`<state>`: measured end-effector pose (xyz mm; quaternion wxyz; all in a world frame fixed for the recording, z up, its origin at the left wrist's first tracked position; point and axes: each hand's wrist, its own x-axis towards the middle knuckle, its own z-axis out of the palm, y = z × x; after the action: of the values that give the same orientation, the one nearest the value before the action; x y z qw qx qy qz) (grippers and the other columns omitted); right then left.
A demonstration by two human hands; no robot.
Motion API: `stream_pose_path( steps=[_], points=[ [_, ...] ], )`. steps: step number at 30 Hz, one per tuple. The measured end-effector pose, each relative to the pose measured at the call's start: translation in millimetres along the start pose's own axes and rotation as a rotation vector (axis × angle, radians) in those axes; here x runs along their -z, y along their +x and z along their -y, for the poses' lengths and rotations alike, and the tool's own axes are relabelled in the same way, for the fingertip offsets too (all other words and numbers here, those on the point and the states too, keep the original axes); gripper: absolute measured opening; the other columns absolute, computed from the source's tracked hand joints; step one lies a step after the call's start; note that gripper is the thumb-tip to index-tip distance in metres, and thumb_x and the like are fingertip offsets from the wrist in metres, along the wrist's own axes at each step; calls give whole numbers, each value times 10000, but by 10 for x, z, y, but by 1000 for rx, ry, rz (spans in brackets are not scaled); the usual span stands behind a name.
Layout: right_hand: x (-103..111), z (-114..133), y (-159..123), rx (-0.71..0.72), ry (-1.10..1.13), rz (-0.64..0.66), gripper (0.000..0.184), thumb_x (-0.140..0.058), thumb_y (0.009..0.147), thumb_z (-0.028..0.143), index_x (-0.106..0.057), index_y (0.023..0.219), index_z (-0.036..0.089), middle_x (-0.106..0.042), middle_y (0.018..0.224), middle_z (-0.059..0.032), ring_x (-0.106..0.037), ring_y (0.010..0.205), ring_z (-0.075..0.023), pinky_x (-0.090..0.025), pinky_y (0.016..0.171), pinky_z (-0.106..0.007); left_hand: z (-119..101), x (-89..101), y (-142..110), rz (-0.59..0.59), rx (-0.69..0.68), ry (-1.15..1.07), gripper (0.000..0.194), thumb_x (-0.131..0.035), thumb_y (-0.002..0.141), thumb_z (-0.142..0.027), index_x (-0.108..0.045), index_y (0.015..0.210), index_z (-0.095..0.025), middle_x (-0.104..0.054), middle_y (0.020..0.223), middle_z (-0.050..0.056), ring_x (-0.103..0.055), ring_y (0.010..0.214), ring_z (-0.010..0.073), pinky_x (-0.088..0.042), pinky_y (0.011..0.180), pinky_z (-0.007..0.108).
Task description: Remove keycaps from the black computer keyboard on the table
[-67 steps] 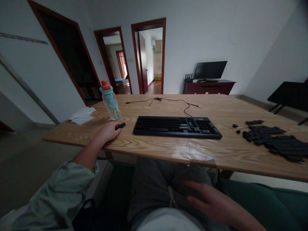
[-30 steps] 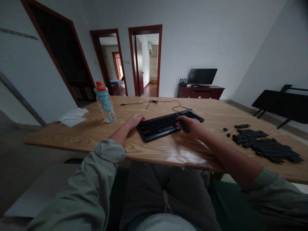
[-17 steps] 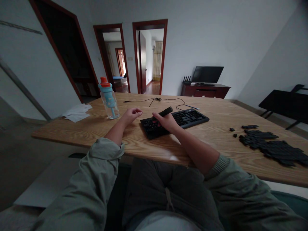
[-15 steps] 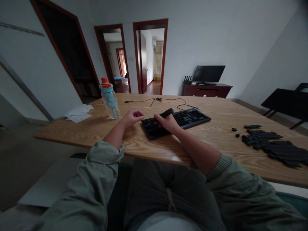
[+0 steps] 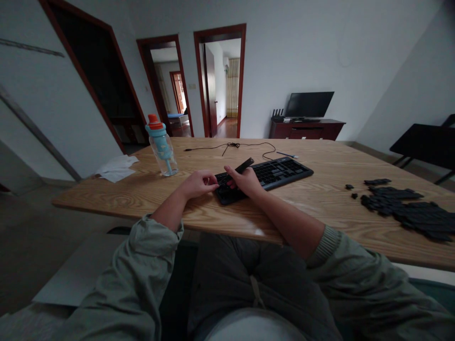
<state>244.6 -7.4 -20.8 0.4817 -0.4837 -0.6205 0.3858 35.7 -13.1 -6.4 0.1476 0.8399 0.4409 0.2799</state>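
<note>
A black keyboard (image 5: 273,173) lies at an angle on the wooden table (image 5: 320,213), its left end nearest me. My right hand (image 5: 244,182) rests on that left end, closed on a slim black tool (image 5: 242,166) that points up and to the right. My left hand (image 5: 197,183) sits at the keyboard's left corner with its fingers curled and its fingertips touching the edge. What it pinches, if anything, is too small to make out. A heap of loose black keycaps (image 5: 408,208) lies on the table at the right.
A clear bottle with a blue and orange cap (image 5: 161,148) stands at the back left beside crumpled white paper (image 5: 115,168). The keyboard's cable (image 5: 234,147) runs across the far side. Behind the table are open doorways, a dark cabinet with a monitor (image 5: 308,105) and a black bench (image 5: 423,142).
My left hand has moved right from the table onto the keyboard's left corner. My right hand came up from my lap, took the black tool and settled on the keyboard, which was turned at an angle.
</note>
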Motion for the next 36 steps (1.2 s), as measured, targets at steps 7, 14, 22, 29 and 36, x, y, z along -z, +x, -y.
stream_pose_path(
  steps=[7,14,22,29,36],
  points=[
    [-32,23,6,-41,-35,-22,465,-680,860,560,-639,631,157,-703,603,-86,-612,444,-132,-441,397,-203,-47,-11,-38,35,-114,107,205,-680,830,-283,-804,949,-173,-675,841,47,-570,675,124,-434,653,259],
    [-38,6,12,-20,6,-22,460,-684,854,565,-658,651,153,-709,616,-81,-617,456,-129,-446,399,-199,-6,-50,-21,7,-139,131,178,-656,854,-235,-807,934,-187,-679,851,45,-588,708,128,-446,687,263],
    [-36,-56,22,20,-8,-11,489,-673,847,601,-693,674,144,-693,587,-85,-627,476,-146,-443,420,-213,-3,-51,0,47,-133,162,186,-630,865,-228,-801,931,-199,-691,889,55,-608,752,149,-464,741,282],
    [-4,-100,-30,87,-135,-5,514,-653,862,597,-661,594,159,-693,580,-86,-626,495,-158,-453,479,-241,22,-69,20,112,-190,181,217,-590,879,-217,-798,943,-206,-720,969,65,-642,834,175,-481,805,296],
    [-33,-92,-33,105,-218,-30,507,-661,850,596,-668,580,167,-704,601,-97,-665,561,-191,-448,522,-261,-8,-62,46,111,-139,196,211,-593,858,-204,-784,948,-192,-730,952,72,-655,843,191,-495,830,313]
  ],
)
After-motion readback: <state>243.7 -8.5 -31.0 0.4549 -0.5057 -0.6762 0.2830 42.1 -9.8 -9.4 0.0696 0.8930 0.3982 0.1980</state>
